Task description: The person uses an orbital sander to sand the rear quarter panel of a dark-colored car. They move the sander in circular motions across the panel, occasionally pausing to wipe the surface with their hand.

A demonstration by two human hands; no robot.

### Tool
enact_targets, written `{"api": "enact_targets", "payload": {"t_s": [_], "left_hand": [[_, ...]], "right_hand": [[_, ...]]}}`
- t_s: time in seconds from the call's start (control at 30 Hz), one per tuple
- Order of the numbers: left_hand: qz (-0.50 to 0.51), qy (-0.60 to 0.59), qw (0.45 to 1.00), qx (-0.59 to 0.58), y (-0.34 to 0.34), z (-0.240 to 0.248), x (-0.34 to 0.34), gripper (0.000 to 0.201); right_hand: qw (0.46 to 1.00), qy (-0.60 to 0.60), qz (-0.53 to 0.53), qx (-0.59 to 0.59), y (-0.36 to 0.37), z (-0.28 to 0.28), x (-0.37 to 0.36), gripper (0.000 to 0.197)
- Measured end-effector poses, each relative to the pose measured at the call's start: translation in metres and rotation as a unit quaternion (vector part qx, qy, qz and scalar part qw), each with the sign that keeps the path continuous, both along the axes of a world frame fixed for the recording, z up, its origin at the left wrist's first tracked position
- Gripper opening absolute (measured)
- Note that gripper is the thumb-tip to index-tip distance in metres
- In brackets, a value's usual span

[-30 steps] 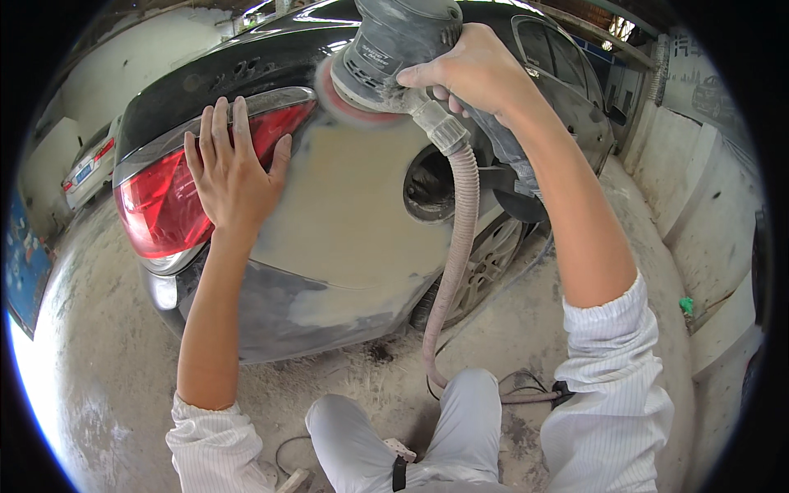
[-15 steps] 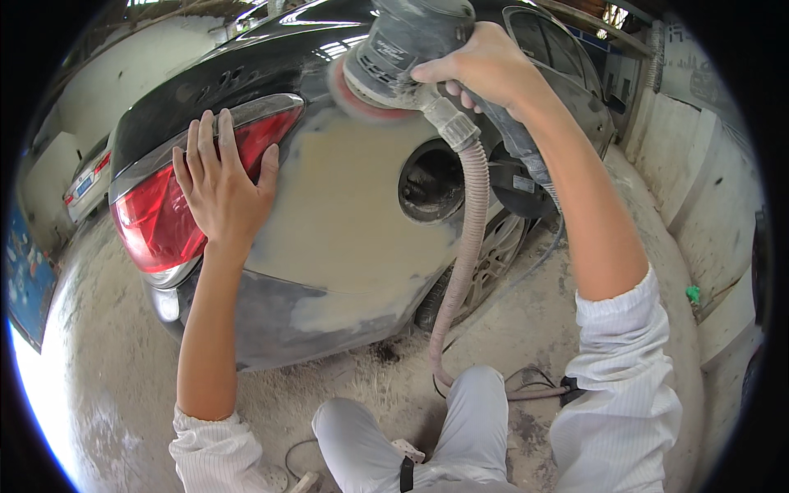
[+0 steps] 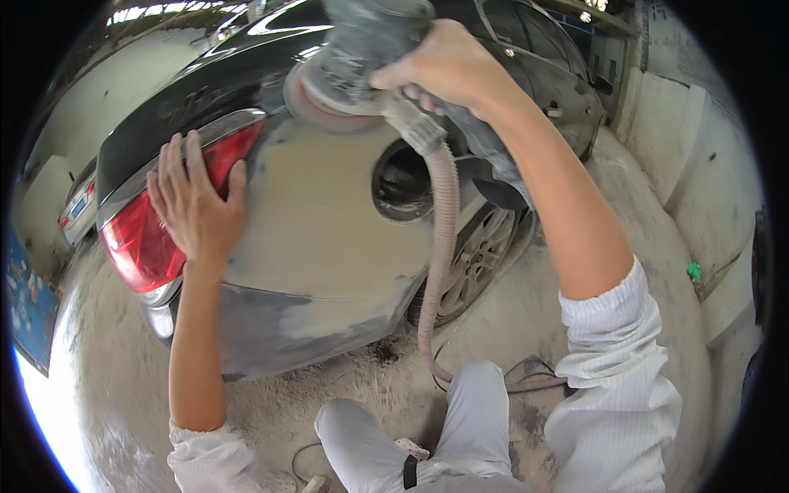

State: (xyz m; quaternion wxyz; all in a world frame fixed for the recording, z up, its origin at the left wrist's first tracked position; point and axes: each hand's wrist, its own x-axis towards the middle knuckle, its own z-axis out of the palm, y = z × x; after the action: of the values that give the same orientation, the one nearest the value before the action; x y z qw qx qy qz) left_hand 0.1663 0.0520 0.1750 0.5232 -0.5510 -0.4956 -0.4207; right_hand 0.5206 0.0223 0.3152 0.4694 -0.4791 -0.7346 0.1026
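My right hand (image 3: pixel 456 70) grips a dusty grey orbital sander (image 3: pixel 362 62), slightly blurred by motion. Its round pad (image 3: pixel 329 111) lies against the upper edge of a beige filler patch (image 3: pixel 320 214) on the black car's rear quarter panel. A ribbed hose (image 3: pixel 442 222) hangs from the sander down to the floor. My left hand (image 3: pixel 197 197) rests open over the red tail light (image 3: pixel 144 246), fingers stretched out, thumb toward the patch. Right of the filler is the round, dark fuel filler recess (image 3: pixel 403 182), its flap (image 3: pixel 497 195) swung out and partly behind my forearm.
Below the recess sits the rear wheel (image 3: pixel 477 263). The hose and thin cables run over the dusty floor (image 3: pixel 641 345) by my knees (image 3: pixel 477 394). A pale wall (image 3: pixel 690 148) stands at the right, and a light-coloured car (image 3: pixel 80 205) at the far left.
The sander has shifted slightly left and down along the filler's upper edge. My left hand stays on the tail light. The whole view has shifted a little.
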Motion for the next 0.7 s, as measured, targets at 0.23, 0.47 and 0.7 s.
{"api": "enact_targets", "payload": {"t_s": [0.23,0.47,0.7], "left_hand": [[-0.036,0.044,0.998,-0.002,0.001,0.006,-0.013,0.075],[-0.028,0.043,0.999,0.016,0.006,0.007,-0.011,0.073],[-0.017,0.039,0.999,0.016,0.004,0.007,-0.01,0.073]], "right_hand": [[0.994,0.069,-0.084,-0.032,0.027,0.01,0.046,0.026],[0.985,0.115,-0.122,-0.048,0.048,0.001,0.125,0.033],[0.987,0.131,-0.074,-0.051,0.034,-0.01,0.095,0.029]]}}
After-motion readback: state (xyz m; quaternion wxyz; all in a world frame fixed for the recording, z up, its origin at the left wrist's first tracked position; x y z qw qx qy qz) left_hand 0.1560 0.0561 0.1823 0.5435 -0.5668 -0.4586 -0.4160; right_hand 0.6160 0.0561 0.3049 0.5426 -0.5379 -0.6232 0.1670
